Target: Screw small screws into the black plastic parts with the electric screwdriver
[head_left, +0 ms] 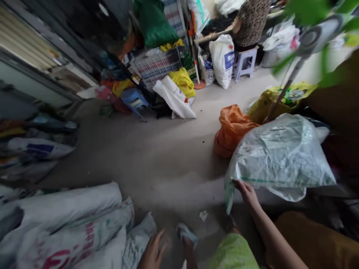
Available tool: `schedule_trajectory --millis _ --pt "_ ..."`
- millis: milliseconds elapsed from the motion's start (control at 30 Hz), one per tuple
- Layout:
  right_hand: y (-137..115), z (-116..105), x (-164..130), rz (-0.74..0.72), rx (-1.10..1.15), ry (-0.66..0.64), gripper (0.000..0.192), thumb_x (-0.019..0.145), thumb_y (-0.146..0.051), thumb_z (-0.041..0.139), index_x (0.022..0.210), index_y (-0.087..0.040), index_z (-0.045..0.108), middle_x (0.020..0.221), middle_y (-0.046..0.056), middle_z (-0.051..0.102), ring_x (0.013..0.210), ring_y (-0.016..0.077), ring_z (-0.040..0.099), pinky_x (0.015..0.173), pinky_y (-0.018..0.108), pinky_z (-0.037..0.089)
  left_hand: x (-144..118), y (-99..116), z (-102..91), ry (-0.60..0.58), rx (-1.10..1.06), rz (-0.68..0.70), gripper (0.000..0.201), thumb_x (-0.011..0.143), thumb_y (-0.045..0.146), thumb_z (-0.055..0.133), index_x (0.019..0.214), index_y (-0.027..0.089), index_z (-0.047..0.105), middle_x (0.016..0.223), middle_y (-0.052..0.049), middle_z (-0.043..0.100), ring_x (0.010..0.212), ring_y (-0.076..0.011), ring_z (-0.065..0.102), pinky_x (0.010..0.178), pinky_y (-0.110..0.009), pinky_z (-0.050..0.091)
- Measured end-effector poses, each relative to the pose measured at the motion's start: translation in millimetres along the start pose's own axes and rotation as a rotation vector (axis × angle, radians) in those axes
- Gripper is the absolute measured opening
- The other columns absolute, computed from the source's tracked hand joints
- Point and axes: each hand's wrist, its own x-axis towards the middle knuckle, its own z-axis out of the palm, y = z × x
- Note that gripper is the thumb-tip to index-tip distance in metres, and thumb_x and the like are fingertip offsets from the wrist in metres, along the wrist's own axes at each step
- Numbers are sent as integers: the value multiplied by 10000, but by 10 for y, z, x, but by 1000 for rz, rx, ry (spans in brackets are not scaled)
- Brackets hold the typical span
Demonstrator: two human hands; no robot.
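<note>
My right hand [246, 191] pinches the near left corner of a large pale green woven plastic sack [283, 153]. The sack spreads out to the right of that hand, wrinkled and partly see-through. Just behind it stands an orange sack [232, 129]. Low in the view, my left hand [155, 249] hangs with its fingers apart, slightly blurred and holding nothing. Nearest to it is a greyish sack [138, 239], one of the pile on the left.
White printed sacks [81, 239] lie heaped at lower left. A yellow sack [266, 102] and a fan pole [288, 80] stand at right. At the back are a blue stool [134, 99], a purple stool [244, 63], plastic crates [158, 61] and a seated person [252, 22].
</note>
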Motion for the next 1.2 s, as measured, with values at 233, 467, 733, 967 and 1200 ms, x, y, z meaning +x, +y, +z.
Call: schedule_trajectory --millis 233,467,733,967,1200 --pt "-1706 1448 -498 58 125 -293 312 698 -411 647 880 -162 690 768 55 716 677 141 667 673 236 536 871 -285 85 -78 -165 347 925 553 293 773 1355 258 314 1462 -113 290 1365 -286 182 1096 -496 171" --pt "-2291 3804 -1196 73 385 -365 207 830 -172 454 817 -112 652 691 62 705 641 128 678 633 204 545 633 -1148 -385 226 -367 383 954 565 462 731 1335 118 283 1410 -255 283 1320 -353 261 1016 -563 288" --pt "-2206 6055 -1173 26 301 -643 247 871 -226 376 833 -158 610 706 35 694 730 135 685 792 295 534 1381 -3098 -1289 573 -398 -61 468 755 122 551 1214 160 468 1361 -143 394 1243 -274 387 988 -472 377" --pt "-2117 7430 -272 -272 68 -833 288 818 -365 439 1017 -189 551 854 63 682 863 185 666 841 410 501 1825 -4532 -2086 605 -373 -342 194 846 227 518 1007 145 587 1075 -79 600 1014 -195 553 881 -421 448" --pt "-1180 8499 484 -620 -364 -797 654 696 -503 578 1242 -182 412 1023 135 591 935 234 593 789 427 487 2676 -5133 -2739 516 -310 -603 221 882 304 464 929 120 578 792 -19 611 709 -127 589 682 -317 493"
